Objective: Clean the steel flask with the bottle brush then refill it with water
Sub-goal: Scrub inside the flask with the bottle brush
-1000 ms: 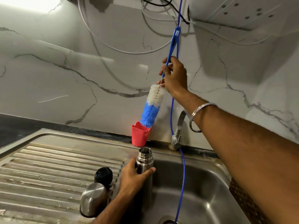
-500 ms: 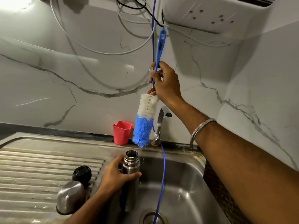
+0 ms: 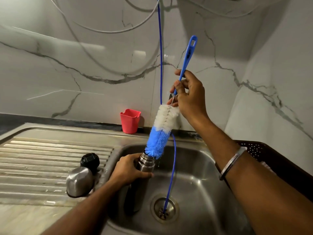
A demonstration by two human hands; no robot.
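Head camera looks down at my two hands over the stainless steel sink basin. My left hand is wrapped round the neck of the cylindrical brushed-steel flask, which stands upright inside the basin against its left wall, mouth open. My right hand pinches the thin blue plastic handle of the long bottle brush with white and blue bristles; the brush hangs tilted, its blue tip just touching the flask's rim.

I judge this to be the start of the cleaning step: the bristles are at the mouth but not yet inside. The next move calls for straightening the brush along the flask's axis and pushing down, since the head looks wider than the opening and will resist.

For room, a thin blue hose drops just right of the brush into the drain, near enough to snag. The marble-patterned wall is close behind my right hand. On the ribbed drainboard to the left lie the domed steel cup and the black screw stopper, well clear. A small red plastic cup stands on the ledge behind.
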